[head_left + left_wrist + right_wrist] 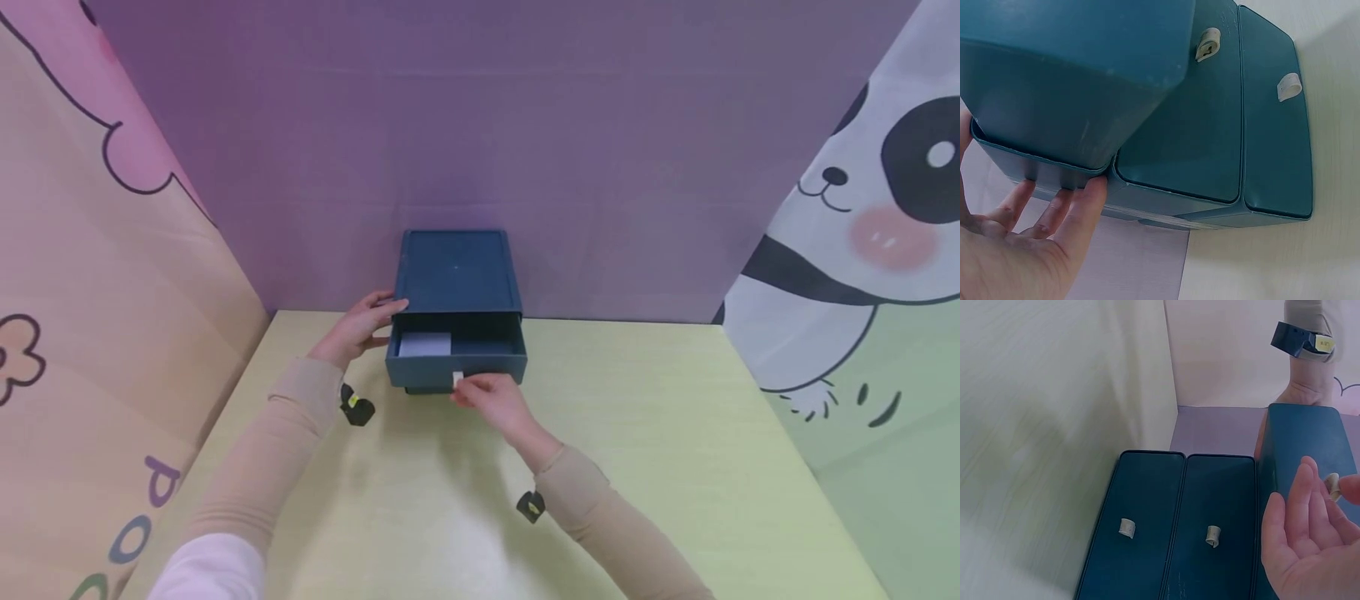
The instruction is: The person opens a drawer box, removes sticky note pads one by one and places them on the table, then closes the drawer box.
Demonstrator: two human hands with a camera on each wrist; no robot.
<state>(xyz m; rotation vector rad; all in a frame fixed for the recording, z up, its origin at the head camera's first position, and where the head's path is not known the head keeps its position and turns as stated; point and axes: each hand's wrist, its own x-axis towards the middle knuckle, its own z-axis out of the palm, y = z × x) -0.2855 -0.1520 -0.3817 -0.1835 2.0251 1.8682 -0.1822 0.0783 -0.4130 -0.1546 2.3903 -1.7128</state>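
Observation:
A dark blue drawer cabinet (pixel 457 271) stands against the purple backdrop, its top drawer (pixel 420 372) pulled out. Inside that drawer, on the left, lies a flat white item (pixel 425 344). My right hand (pixel 495 402) pinches the small pale pull tab (pixel 1332 486) on the drawer's front between thumb and finger, the other fingers extended. On the cabinet's left side rests my left hand (pixel 362 325). Its fingertips press the side wall in the left wrist view, with the thumb up by the top edge.
Below the top drawer are two closed drawers, the middle drawer (pixel 1179 137) and the bottom drawer (pixel 1275 137), each with a pale loop tab. The light yellow table (pixel 660 433) extends around the cabinet. Printed cloth walls border it, with a panda (pixel 892 192) on the right.

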